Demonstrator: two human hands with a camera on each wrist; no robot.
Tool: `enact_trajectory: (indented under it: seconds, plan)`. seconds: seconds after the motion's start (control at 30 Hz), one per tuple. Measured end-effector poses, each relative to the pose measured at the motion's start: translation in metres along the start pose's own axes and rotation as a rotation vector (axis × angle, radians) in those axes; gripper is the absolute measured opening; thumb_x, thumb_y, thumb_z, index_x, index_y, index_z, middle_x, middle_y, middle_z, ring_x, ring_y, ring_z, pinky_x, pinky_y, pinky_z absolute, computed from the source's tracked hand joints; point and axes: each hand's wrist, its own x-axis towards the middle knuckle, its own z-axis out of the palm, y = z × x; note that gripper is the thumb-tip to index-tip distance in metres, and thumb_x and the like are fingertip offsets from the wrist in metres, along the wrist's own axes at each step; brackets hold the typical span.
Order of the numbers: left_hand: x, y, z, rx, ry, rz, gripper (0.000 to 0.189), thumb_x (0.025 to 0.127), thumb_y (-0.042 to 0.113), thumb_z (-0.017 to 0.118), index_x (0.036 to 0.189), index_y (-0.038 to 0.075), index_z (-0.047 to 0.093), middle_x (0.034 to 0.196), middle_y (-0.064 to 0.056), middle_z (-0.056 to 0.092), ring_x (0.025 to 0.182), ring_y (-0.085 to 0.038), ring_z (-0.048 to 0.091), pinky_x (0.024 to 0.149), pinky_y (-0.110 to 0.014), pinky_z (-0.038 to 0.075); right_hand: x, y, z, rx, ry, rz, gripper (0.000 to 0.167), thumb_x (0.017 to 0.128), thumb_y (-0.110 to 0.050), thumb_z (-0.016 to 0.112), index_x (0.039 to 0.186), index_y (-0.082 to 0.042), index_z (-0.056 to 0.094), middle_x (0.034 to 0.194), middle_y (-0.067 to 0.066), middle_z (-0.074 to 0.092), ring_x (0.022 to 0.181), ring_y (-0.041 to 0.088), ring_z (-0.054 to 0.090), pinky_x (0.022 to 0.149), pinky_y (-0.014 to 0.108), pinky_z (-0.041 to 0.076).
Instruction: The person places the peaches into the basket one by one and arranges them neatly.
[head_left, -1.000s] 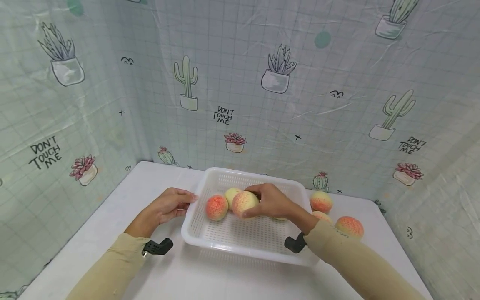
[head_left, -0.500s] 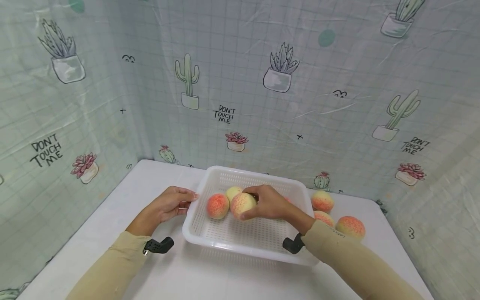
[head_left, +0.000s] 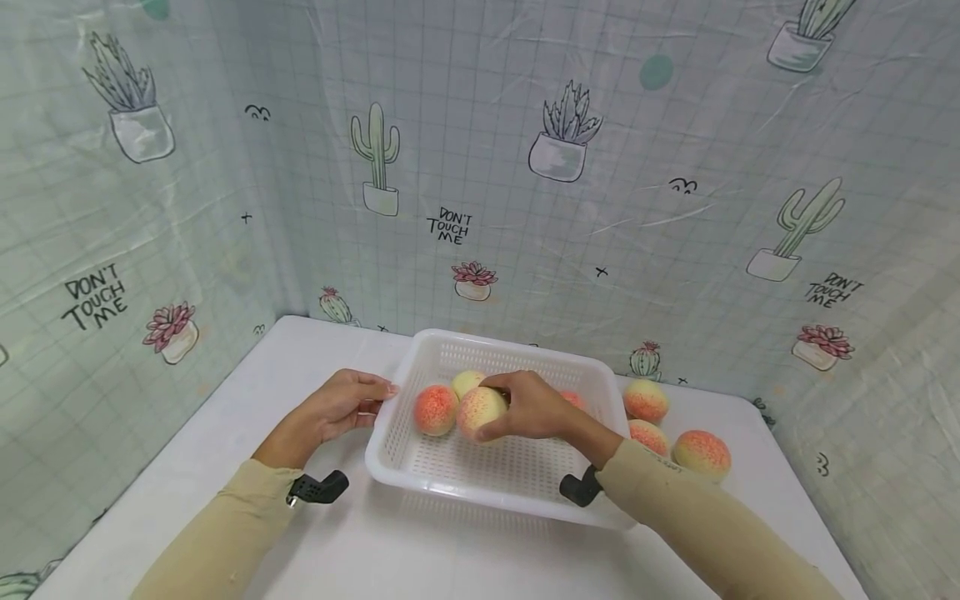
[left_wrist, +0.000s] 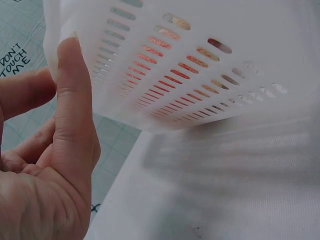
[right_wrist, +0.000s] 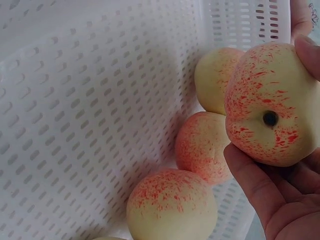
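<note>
My left hand [head_left: 337, 408] pinches the left rim of a white perforated plastic basket [head_left: 487, 498], and in the left wrist view its thumb [left_wrist: 72, 95] lies along the wall. My right hand [head_left: 534, 408] holds a yellow peach with red speckles [head_left: 480, 413] above the basket floor, its dark stem pit facing the right wrist camera. Beside it in the basket sit a redder peach [head_left: 435, 410] and a pale one [head_left: 468, 383]. Another reddish peach [head_left: 573, 400] shows partly behind my right hand. From the right wrist, several peaches appear along the basket, including a pale-bottomed one [right_wrist: 172, 210].
Outside the basket to the right, three peaches lie on the white table [head_left: 420, 558]: one at the back [head_left: 646, 402], one against the basket side [head_left: 649, 437] and one farther right [head_left: 702, 455]. Cactus-printed sheets [head_left: 480, 167] hang at the back and both sides.
My right hand has shifted slightly left with the peach, uncovering more of the reddish peach behind it. My left hand stays on the rim. The head view has tilted a little.
</note>
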Motion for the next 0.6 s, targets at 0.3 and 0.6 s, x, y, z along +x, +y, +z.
enact_trajectory:
  seconds: [0.3, 0.6]
  plan:
    - [0.0008, 0.0012, -0.0010, -0.031, -0.061, 0.013, 0.039, 0.098, 0.014, 0.071, 0.129, -0.009, 0.063, 0.096, -0.003, 0.075, 0.085, -0.014, 0.070, 0.071, -0.027, 0.062, 0.0016, 0.0025, 0.0009, -0.037, -0.010, -0.025, 0.067, 0.074, -0.035, 0.094, 0.132, -0.013, 0.069, 0.111, -0.002, 0.074, 0.093, 0.014, 0.064, 0.078, 0.029, 0.056]
    - [0.0010, 0.0011, -0.0023, -0.014, -0.053, 0.009, 0.042, 0.099, 0.016, 0.071, 0.131, -0.009, 0.062, 0.098, -0.004, 0.074, 0.086, -0.014, 0.069, 0.071, -0.026, 0.062, 0.0068, 0.0066, 0.0049, -0.044, -0.015, -0.020, 0.068, 0.073, -0.038, 0.095, 0.130, -0.012, 0.070, 0.111, -0.002, 0.074, 0.092, 0.014, 0.064, 0.078, 0.029, 0.056]
